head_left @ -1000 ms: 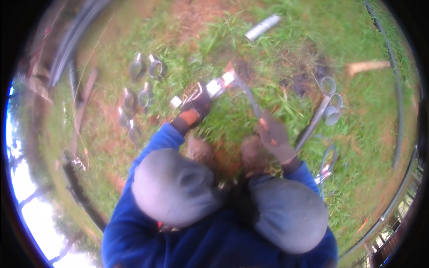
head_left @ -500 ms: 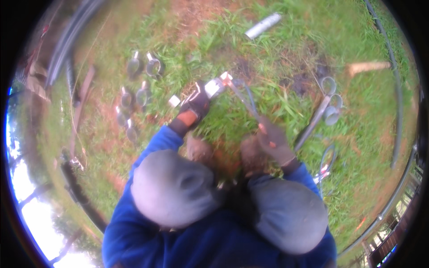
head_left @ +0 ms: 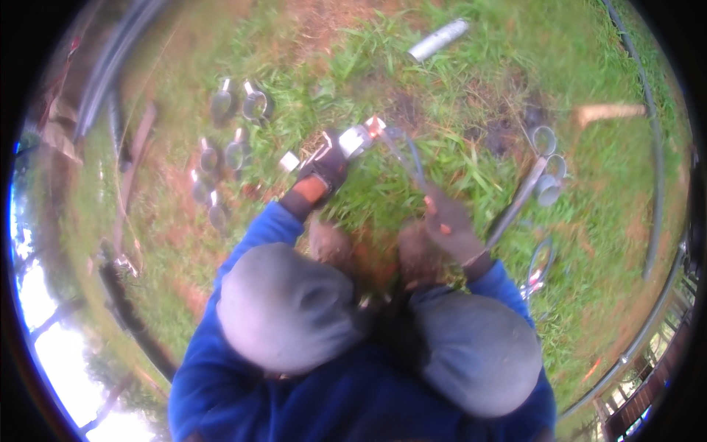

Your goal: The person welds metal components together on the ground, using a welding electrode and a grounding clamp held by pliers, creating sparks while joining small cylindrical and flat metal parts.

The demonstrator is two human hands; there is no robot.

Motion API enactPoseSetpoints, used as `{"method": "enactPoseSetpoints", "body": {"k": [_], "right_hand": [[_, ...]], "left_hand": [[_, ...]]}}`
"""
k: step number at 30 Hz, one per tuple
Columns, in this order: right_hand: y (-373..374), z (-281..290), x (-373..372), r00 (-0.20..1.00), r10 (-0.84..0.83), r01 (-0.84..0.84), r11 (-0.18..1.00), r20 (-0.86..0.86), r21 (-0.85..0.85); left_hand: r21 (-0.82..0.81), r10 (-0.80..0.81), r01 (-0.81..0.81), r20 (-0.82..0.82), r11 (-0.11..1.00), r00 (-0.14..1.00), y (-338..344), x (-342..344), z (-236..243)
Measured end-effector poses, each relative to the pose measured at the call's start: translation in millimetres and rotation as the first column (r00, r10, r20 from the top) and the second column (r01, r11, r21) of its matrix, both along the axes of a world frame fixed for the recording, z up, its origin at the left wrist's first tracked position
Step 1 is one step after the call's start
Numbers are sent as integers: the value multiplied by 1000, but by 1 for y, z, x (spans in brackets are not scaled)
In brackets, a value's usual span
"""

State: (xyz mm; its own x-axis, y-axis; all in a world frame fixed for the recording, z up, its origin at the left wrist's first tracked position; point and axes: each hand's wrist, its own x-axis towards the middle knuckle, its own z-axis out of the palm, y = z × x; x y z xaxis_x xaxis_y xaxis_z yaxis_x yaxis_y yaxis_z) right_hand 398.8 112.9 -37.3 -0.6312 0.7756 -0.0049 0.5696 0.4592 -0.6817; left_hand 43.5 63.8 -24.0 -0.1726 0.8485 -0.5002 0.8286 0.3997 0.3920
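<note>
Head view: down we look, and centre stage is the silver metal piece (head_left: 356, 142), low over the grass just beyond the left hand.
Left hand: gloved, fingers curled round the near part of the piece (head_left: 324, 166); that hold looks meant to steady it, leaving the far end clear.
Far end: an orange-brown patch shows where the long slim tool (head_left: 421, 180) meets or nearly meets it; blur doubles the tool's outline, so I can't swear to its kind or to contact.
Right hand: closed round the tool's near end (head_left: 449, 221), well back from the metal, presumably for reach and leverage.
White block: just beside the left hand (head_left: 289, 161); whether it joins the piece, I can't tell.
Boots and knees: boots (head_left: 331, 247) planted apart, bent knees (head_left: 287, 309) on either side, a squat that probably brings both arms low and steady.
Ring pieces: six metal rings with tabs (head_left: 222, 103) out left, spread apart, perhaps for easy picking.
Right flank: more rings (head_left: 548, 193) by a metal bar (head_left: 518, 200), a wooden handle (head_left: 610, 113) beyond.
Top: a silver tube (head_left: 440, 40) alone in the grass.
</note>
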Motion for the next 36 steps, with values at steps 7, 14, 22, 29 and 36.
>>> {"method": "enactPoseSetpoints", "body": {"k": [7, 14, 22, 29, 36], "right_hand": [[7, 9, -7, 986, 30, -17, 997, -164, 79], [10, 15, -13, 999, 0, 5, 996, 54, -90], [7, 10, -17, 999, -44, 45, 996, 12, -81], [15, 26, -17, 999, 37, -39, 994, -19, -105], [7, 11, -20, 990, -110, 104, 992, -90, -67]], "left_hand": [[-24, -19, 18, -2, 1000, 1000, 7, 1, 4], [-30, -41, 42, 12, 999, 999, 18, 2, 5], [-60, -77, 78, 20, 995, 997, 40, 3, 2], [-92, -100, 103, 31, 990, 994, 47, 0, 2], [-174, -134, 141, 55, 975, 990, 64, 2, 16]]}}
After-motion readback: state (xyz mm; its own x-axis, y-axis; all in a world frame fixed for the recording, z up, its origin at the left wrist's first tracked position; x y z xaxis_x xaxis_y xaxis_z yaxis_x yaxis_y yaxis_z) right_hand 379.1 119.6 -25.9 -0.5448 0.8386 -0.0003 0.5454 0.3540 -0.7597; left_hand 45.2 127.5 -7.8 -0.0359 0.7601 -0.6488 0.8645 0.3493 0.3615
